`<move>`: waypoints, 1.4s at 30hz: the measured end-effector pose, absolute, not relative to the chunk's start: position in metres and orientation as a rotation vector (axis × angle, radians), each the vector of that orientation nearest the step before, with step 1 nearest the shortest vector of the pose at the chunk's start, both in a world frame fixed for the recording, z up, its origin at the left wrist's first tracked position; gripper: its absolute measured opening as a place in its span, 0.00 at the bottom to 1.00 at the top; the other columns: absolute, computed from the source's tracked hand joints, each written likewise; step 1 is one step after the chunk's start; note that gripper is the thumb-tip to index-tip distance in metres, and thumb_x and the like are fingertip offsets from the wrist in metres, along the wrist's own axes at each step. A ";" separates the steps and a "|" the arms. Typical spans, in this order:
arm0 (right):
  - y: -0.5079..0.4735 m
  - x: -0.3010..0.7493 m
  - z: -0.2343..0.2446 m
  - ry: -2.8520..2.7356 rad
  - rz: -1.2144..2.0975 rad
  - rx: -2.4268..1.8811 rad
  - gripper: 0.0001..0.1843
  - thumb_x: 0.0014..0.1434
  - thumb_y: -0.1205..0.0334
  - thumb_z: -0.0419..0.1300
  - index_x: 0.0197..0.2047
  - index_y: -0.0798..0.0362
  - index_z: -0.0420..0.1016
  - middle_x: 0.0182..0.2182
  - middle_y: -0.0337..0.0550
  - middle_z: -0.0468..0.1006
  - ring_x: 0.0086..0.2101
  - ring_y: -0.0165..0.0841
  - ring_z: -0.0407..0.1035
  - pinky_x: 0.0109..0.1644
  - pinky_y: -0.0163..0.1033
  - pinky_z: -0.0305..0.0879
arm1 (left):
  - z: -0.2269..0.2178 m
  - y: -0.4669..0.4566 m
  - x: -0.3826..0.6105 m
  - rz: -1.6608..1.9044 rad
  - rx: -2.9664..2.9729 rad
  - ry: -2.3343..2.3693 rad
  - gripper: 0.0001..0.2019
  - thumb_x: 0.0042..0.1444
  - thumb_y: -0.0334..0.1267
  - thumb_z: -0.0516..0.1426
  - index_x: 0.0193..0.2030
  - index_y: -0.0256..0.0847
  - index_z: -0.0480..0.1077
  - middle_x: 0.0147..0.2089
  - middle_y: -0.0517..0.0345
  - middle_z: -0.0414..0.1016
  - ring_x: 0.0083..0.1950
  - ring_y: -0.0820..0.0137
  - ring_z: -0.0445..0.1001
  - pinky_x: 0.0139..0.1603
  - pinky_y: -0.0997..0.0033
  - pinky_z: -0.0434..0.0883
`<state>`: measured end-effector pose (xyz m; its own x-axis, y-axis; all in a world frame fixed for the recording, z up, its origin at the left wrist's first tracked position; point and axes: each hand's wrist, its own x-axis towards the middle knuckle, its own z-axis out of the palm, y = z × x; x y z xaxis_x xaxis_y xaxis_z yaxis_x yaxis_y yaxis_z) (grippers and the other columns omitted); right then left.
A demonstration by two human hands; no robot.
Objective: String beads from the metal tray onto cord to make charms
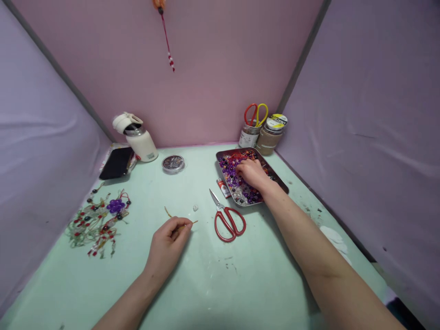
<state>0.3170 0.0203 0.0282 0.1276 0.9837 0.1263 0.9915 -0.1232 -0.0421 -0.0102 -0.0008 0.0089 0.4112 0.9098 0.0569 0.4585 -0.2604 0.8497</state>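
Observation:
My left hand (172, 240) is closed in a pinch on a thin yellow-brown cord (167, 211), whose short tip pokes out past the thumb. My right hand (252, 173) reaches into a metal tray (282, 184) of purple, black, clear and orange beads (237, 172). Its fingers are curled down among the beads, and whatever they grip is hidden. Between the hands lie red-handled scissors (225, 220), blades pointing away from me. A small clear piece (195, 207) rests on the table just beyond my left hand.
Knotted, beaded cords (98, 220) lie at the left. Behind them are a dark phone (118, 162), an open cream bottle (142, 145) and a round clear case (173, 163). A lighter (223, 188) touches the tray's side. Jars (270, 137) and more scissors (256, 114) stand at the back right.

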 end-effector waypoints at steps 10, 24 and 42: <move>0.018 0.315 0.029 -1.920 -0.228 -2.256 0.10 0.61 0.68 0.51 0.36 0.55 0.74 0.41 0.51 0.77 0.42 0.40 0.63 0.41 0.42 0.45 | 0.009 -0.001 -0.010 0.721 1.844 1.182 0.11 0.54 0.47 0.56 0.33 0.42 0.73 0.31 0.58 0.74 0.30 0.70 0.67 0.31 0.72 0.63; -0.002 0.255 0.072 -1.550 0.082 -1.634 0.08 0.59 0.64 0.54 0.38 0.54 0.75 0.39 0.46 0.79 0.40 0.35 0.70 0.46 0.40 0.61 | 0.023 0.004 -0.012 0.807 1.581 1.268 0.13 0.50 0.48 0.59 0.33 0.39 0.73 0.29 0.60 0.71 0.30 0.72 0.65 0.32 0.74 0.63; -0.015 0.157 0.015 -1.006 1.345 -1.175 0.09 0.50 0.60 0.64 0.36 0.51 0.77 0.33 0.42 0.81 0.33 0.30 0.71 0.39 0.38 0.65 | 0.025 0.010 -0.012 0.952 1.435 1.247 0.11 0.48 0.44 0.59 0.31 0.38 0.73 0.30 0.58 0.75 0.30 0.72 0.68 0.34 0.72 0.65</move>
<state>0.1573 -0.0151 0.0148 0.0186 0.9933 -0.1137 -0.1714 -0.1088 -0.9792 -0.0120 0.0104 0.0246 0.1685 0.9850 -0.0367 0.2245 -0.0021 0.9745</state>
